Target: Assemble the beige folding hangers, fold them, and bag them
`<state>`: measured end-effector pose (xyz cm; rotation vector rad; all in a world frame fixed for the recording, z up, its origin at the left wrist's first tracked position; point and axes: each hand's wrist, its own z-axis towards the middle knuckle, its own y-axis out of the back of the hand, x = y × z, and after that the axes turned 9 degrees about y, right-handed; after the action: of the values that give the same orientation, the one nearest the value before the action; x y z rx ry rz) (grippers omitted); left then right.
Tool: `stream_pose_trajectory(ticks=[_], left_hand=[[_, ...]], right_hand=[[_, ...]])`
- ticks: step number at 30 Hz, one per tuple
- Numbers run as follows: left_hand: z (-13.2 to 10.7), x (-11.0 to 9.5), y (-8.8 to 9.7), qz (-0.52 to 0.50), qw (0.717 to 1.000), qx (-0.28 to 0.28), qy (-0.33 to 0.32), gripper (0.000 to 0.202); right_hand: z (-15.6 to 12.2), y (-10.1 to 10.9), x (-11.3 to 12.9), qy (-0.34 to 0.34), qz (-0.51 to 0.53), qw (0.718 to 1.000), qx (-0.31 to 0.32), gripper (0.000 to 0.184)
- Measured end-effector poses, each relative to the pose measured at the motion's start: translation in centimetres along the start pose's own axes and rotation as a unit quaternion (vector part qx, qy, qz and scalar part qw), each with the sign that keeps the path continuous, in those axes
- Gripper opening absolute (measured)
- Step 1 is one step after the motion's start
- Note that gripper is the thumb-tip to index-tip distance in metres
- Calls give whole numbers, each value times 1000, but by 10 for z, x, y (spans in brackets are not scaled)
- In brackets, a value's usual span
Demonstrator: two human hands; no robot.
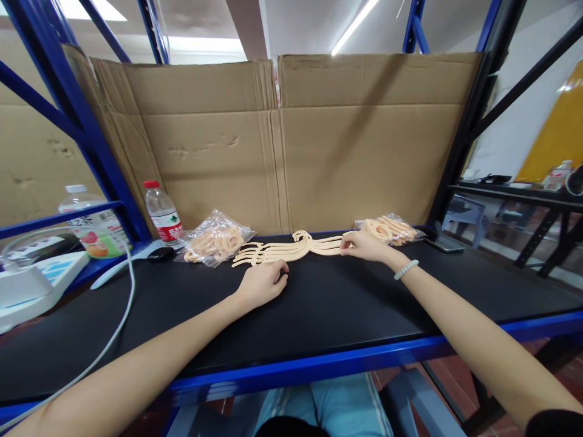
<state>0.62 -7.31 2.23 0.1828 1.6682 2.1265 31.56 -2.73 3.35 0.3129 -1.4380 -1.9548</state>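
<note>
Several cream-coloured clothes hangers [291,251] lie overlapped in a row on the black tabletop, their hooks bunched near the middle. My right hand [364,246] pinches the right-hand ends of the hangers between thumb and fingers. Just in front of their left arms, my left hand [263,284] rests on the table with its fingers loosely curled in, and nothing shows in it. A clear plastic bag [217,240] of similar cream pieces sits behind the hangers on the left. Another clear bag [392,229] of such pieces lies right behind my right hand.
Cardboard panels [218,152] stand along the back. At left are a red-capped bottle [163,212], a larger labelled bottle [98,224], a dark mouse-like object [161,254], a power strip [43,282] and a white cable [122,318]. A phone [443,241] lies at right.
</note>
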Motion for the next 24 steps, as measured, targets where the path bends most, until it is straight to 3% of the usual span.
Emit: stream_pose_trajectory(ticks=[4, 6, 8, 11, 14, 17, 20, 24], left_hand=[[1, 1, -3, -90, 994, -21, 50, 7], [3, 3, -6, -180, 979, -34, 93, 13], [6, 5, -7, -301, 942, -33, 141, 21], [11, 5, -6, -466, 856, -11, 224, 24], [11, 1, -1, -545, 789, 12, 283, 24], [9, -3, 3, -591, 752, 37, 289, 19], [7, -6, 3, -631, 723, 20, 283, 17], [8, -6, 2, -637, 729, -41, 247, 25]], right_hand=[[-5, 19, 3, -12, -26, 999, -39, 11], [-8, 26, 5, -23, -44, 996, -69, 12], [-11, 32, 6, -33, -52, 993, -96, 14], [-14, 37, 7, -46, -47, 990, -125, 16], [-15, 39, 5, -62, -44, 987, -144, 18], [-16, 41, 1, -68, -45, 982, -172, 20], [-16, 40, -1, -65, -35, 980, -185, 22], [-15, 36, 3, -58, -18, 985, -162, 22]])
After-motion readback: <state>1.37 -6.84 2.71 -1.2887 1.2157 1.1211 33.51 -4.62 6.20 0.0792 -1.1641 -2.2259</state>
